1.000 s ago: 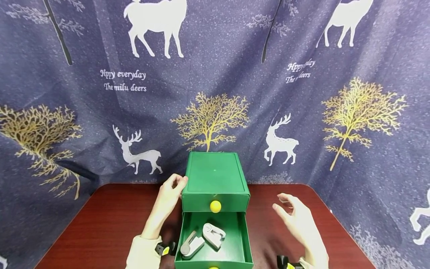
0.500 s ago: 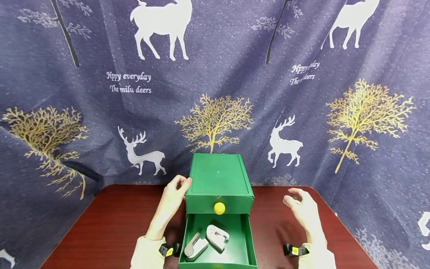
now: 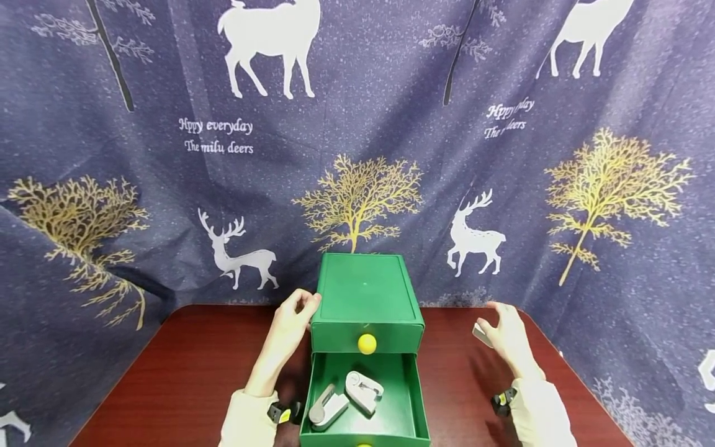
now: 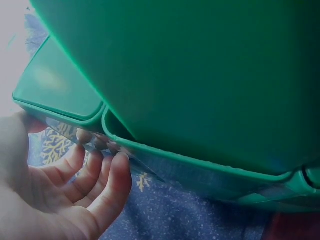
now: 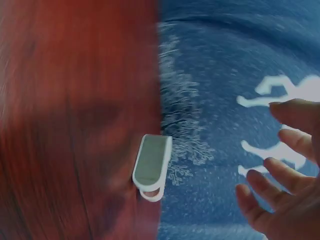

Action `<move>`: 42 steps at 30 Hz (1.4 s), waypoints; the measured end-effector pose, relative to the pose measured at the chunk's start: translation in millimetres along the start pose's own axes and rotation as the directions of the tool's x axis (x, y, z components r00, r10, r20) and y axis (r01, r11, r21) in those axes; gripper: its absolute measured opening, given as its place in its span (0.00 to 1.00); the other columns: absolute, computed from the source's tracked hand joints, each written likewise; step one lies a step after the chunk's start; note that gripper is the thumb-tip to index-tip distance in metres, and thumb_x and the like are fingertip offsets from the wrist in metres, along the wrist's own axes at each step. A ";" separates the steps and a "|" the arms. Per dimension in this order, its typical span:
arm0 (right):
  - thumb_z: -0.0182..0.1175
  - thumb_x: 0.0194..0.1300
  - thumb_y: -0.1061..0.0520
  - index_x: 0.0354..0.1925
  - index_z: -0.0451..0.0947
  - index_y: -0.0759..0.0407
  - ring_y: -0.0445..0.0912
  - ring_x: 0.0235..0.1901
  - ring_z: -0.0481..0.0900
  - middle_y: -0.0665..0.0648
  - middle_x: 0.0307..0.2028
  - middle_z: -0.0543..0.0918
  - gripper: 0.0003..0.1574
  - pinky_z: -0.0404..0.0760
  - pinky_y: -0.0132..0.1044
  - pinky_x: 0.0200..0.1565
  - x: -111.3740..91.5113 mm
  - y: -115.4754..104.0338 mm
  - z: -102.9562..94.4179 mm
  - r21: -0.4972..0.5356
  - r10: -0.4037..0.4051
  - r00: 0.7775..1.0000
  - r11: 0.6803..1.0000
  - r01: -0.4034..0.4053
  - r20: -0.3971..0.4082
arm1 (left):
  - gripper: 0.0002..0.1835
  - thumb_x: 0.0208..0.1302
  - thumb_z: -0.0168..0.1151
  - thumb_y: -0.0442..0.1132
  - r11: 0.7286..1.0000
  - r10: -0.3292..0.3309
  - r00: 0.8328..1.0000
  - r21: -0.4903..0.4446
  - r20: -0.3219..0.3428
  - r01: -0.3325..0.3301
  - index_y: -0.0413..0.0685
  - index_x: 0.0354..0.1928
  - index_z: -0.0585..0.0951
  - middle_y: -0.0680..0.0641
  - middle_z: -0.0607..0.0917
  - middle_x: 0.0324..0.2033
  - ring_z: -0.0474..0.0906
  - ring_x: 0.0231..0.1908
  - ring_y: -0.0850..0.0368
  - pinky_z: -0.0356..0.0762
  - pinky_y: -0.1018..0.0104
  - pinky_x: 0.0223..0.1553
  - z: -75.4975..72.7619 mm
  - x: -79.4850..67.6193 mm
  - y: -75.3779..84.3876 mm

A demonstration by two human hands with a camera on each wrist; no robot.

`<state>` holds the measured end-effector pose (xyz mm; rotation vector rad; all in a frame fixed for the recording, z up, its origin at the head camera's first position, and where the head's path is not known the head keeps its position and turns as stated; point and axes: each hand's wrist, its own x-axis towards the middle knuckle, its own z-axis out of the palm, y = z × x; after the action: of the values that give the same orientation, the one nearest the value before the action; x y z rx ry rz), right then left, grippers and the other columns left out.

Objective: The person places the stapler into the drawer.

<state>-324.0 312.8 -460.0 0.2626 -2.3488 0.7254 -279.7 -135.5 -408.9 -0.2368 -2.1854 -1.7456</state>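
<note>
A green two-drawer cabinet [image 3: 363, 288] stands on the table, its lower drawer [image 3: 399, 413] pulled out. Two pale gadgets with grey parts, a left one [image 3: 328, 408] and a right one [image 3: 364, 392], lie in that drawer. My left hand [image 3: 293, 316] rests its bent fingertips on the cabinet's left side. At the table's right, my right hand [image 3: 508, 335] is spread beside a small white object [image 5: 152, 162] with a grey face and a loop at one end. In the right wrist view the fingers [image 5: 282, 177] stand apart from this object.
The closed upper drawer has a yellow knob [image 3: 367, 344]. Behind the red-brown table [image 3: 212, 366] hangs a blue cloth [image 3: 357, 124] printed with deer and trees. The white object lies close to the table's edge in the right wrist view.
My right hand has moved right and back, and the white object now shows by its thumb. My left hand stays on the cabinet's side. The head view has shifted slightly.
</note>
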 end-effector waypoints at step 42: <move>0.69 0.56 0.49 0.58 0.67 0.74 0.77 0.50 0.67 0.79 0.49 0.70 0.41 0.70 0.71 0.39 -14.2 77.4 0.3 -0.283 0.301 0.858 0.940 -0.193 0.415 | 0.15 0.69 0.60 0.53 1.000 0.004 1.000 0.016 -0.002 -0.004 0.49 0.34 0.78 0.49 0.77 0.26 0.76 0.24 0.54 0.78 0.61 0.31 0.6 -0.4 1.1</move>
<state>-341.4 376.6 -502.7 0.0191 -2.9299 0.5368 -279.0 -134.7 -408.2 -0.2352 -2.1955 -1.7248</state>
